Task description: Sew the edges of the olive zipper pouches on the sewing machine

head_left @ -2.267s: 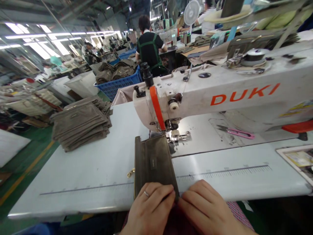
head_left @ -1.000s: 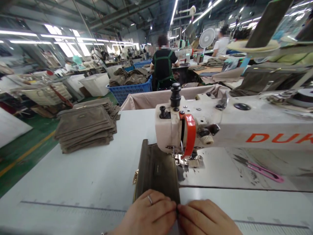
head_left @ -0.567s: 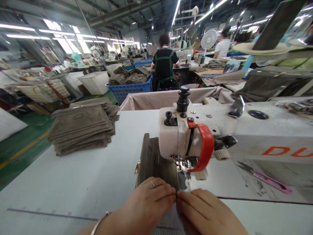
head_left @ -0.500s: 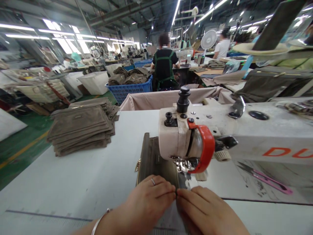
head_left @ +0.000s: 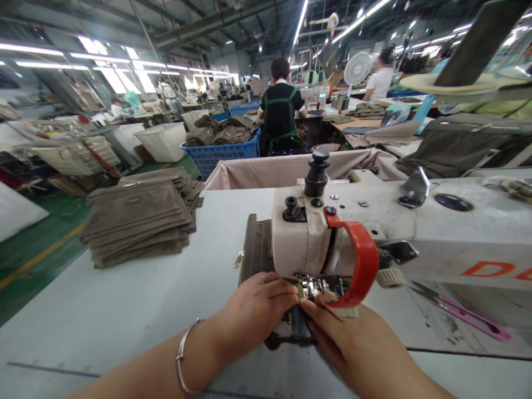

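A brown fabric piece with a gold zipper pull lies partly beneath the head of a white sewing machine. My left hand presses on the fabric just left of the presser foot, its fingers together and pinching the edge. Close beside it, my right hand grips the same piece in front of the needle area, partly behind the red guard. The near end of the fabric sticks out below both hands.
A stack of brown fabric pieces sits on the white table at the left. Pink-handled scissors lie under the machine arm. Beyond the table are a pink cloth-lined bin, a blue basket and a seated person.
Both hands and the brown piece have moved forward, away from me. More of my left forearm and the fabric's near end now show. The view has shifted slightly.
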Demonstrator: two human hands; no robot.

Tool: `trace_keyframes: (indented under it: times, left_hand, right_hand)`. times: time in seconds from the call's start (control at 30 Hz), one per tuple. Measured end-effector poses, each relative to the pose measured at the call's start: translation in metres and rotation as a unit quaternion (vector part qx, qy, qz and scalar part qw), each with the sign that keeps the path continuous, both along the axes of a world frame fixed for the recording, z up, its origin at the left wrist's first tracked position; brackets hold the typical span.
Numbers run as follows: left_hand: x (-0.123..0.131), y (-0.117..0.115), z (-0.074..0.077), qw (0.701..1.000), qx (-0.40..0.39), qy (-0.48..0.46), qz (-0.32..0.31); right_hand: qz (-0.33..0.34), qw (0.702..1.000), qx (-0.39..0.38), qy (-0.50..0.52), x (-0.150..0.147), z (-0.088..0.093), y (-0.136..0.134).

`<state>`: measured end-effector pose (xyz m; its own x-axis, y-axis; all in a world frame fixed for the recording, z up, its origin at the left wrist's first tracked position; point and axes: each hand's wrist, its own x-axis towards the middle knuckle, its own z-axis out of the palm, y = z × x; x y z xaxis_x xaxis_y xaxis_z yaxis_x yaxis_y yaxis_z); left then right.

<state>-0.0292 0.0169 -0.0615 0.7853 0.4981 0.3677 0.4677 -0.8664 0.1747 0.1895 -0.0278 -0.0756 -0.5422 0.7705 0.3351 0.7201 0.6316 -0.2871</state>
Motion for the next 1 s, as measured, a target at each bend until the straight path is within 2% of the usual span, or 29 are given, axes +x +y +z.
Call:
trace_keyframes:
  times: [0.07,0.27,0.43,0.63,0.77,1.0]
  left_hand:
    - [0.002,0.005,0.001,1.000,-0.009,0.012,0.018]
    - [0.008,0.017,0.003,0.998,0.035,0.040,0.042]
    - [0.012,0.022,0.009,0.998,0.011,0.041,0.051]
    - [0.011,0.024,0.003,0.996,0.024,0.058,0.069]
    - [0.011,0.018,0.008,0.996,-0.023,0.036,0.084]
    - [0.025,-0.008,0.025,0.976,-0.135,0.009,0.169]
  right_hand:
    - [-0.015,1.000,-0.015,0.000,-0.001,0.001,0.002]
    - [-0.029,0.999,-0.027,0.021,-0.002,0.002,0.003]
    - [-0.037,0.999,-0.026,0.018,-0.003,0.001,0.005]
    - [-0.042,0.999,-0.020,0.006,-0.004,0.002,0.005]
    - [-0.045,0.999,-0.023,-0.003,-0.004,0.003,0.005]
    - [-0.037,0.999,-0.019,0.002,-0.002,0.001,0.005]
